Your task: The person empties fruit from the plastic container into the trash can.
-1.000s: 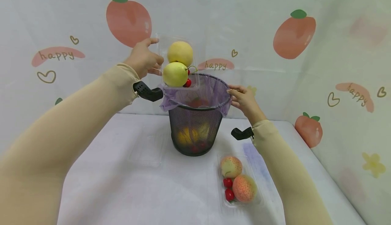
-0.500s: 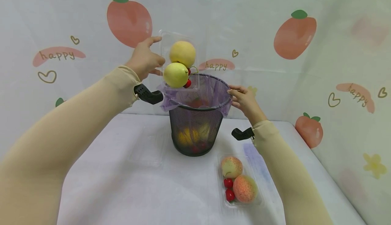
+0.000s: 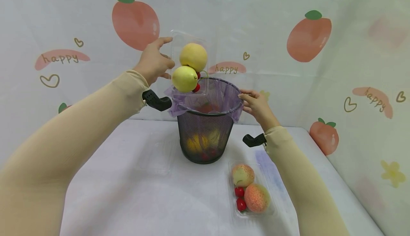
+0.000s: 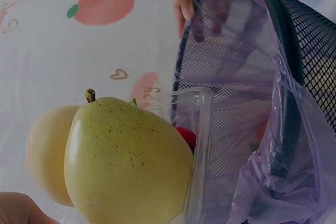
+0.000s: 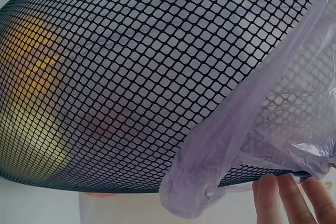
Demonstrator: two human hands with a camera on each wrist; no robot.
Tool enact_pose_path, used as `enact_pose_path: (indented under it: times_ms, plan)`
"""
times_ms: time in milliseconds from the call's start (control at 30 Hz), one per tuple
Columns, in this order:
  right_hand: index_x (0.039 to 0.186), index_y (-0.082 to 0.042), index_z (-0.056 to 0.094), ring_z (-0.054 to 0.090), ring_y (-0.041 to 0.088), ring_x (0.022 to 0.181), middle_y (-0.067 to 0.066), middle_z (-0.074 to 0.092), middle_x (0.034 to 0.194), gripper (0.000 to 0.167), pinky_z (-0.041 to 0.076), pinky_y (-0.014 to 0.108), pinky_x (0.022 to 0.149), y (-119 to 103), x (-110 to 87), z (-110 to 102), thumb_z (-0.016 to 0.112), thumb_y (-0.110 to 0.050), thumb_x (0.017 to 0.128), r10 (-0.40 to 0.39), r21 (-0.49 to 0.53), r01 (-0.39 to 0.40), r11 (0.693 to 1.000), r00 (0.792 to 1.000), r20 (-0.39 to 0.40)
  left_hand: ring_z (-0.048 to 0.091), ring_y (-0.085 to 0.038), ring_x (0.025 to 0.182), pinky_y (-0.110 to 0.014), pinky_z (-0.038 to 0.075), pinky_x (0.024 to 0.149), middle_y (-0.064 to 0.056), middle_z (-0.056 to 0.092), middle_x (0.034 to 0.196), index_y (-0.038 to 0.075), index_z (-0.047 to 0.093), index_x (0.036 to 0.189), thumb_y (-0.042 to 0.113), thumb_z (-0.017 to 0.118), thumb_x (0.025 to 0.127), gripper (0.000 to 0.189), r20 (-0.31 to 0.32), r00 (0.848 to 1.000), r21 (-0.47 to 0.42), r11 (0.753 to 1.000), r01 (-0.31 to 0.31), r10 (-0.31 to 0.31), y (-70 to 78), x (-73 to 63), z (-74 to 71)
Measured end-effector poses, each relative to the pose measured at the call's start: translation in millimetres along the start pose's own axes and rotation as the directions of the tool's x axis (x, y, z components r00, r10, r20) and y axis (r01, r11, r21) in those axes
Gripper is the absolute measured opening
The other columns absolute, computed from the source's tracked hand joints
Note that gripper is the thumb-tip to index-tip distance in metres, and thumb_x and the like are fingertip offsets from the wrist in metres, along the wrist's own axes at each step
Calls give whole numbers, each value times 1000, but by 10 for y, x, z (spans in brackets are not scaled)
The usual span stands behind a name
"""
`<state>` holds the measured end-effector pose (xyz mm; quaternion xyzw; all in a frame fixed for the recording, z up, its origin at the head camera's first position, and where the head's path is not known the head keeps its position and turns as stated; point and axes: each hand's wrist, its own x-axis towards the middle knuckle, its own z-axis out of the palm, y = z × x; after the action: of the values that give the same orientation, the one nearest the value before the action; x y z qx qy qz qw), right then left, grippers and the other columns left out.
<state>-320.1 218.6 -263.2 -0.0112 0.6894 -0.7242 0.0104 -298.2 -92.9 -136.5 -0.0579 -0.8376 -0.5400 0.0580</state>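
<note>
Upper centre: left hand (image 3: 154, 61) gripped clear oblong plastic tray (image 3: 183, 38) at black mesh bin (image 3: 205, 131); right hand (image 3: 257, 105) held rim (image 3: 208, 114). Emptying presumably needed further tilt.

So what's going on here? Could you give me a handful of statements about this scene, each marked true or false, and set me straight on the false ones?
1. A purple bag lines the black mesh bin. True.
2. The bin is empty. False: yellow fruit shows through its mesh.
3. The left grip holds a clear tray with pale fruit in it. True.
4. That clear tray lies flat on the table. False: it is held up at the bin's mouth, steeply tilted.
5. Two peach-like fruits and two small red fruits sit in a second tray. True.
6. The right grip holds that second tray. False: it is at the bin's rim.
</note>
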Motion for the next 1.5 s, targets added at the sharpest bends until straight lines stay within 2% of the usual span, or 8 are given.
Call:
enact_pose_path:
  times_ms: [267,400,500,733,933,1200,1433,1500]
  plan:
    - [141,0,44,66,6,76,-3,56,102,50,55,15,69,7,9,10,57,-12,95,3,-1,-3,1000,1000,0,51,-18,110,-28,59,62,-14,47,135,40,27,151,-8,50,86,84,-2,1000,23,1000,-8,8,1,6,19]
    - [142,1,43,66,6,75,-1,57,103,50,55,15,69,13,9,4,56,-11,96,0,0,0,1000,1000,5,51,-20,116,-28,59,63,-17,44,142,40,26,151,-7,50,87,84,4,1000,47,999,-22,22,-10,11,22]
    - [142,1,43,66,6,75,-1,57,104,50,56,15,69,15,5,2,56,-11,96,-3,3,3,1000,1000,10,51,-18,112,-28,60,64,-17,44,142,40,25,152,-7,50,87,84,1,999,72,997,-36,36,-20,11,22]
    - [142,2,42,65,5,75,-1,55,104,50,55,14,70,26,1,-7,55,-12,97,-18,-8,18,1000,1000,19,55,-13,74,-29,59,64,-17,45,140,40,26,151,-6,51,87,83,-4,998,100,993,-62,63,-30,6,29]
    - [142,2,42,66,5,76,0,55,105,50,55,14,70,19,-2,-9,55,-12,96,-15,-1,15,1000,1000,18,52,-10,59,-28,59,64,-17,45,141,40,27,151,-6,53,87,83,-11,997,120,990,-73,74,-15,-3,46]
    - [143,1,42,66,6,75,-1,56,104,50,55,14,69,6,-1,-3,56,-12,96,-3,0,3,1000,1000,10,63,-14,72,-26,58,62,-16,44,145,41,27,151,-7,52,85,85,-19,995,150,984,-94,98,-14,5,64]
    - [143,1,41,65,5,76,-1,55,106,50,55,14,71,15,-9,-8,55,-12,97,-14,-3,14,1000,1000,23,61,-23,107,-24,56,60,-15,43,147,43,26,151,-7,52,85,86,-16,992,185,975,-123,128,-25,11,77]
    - [143,2,40,65,5,76,-2,54,105,50,55,14,72,18,-12,-12,55,-13,97,-18,-5,18,1000,999,29,60,-23,111,-25,56,61,-15,42,147,43,26,151,-7,52,85,86,-17,991,198,972,-128,134,-25,6,81]
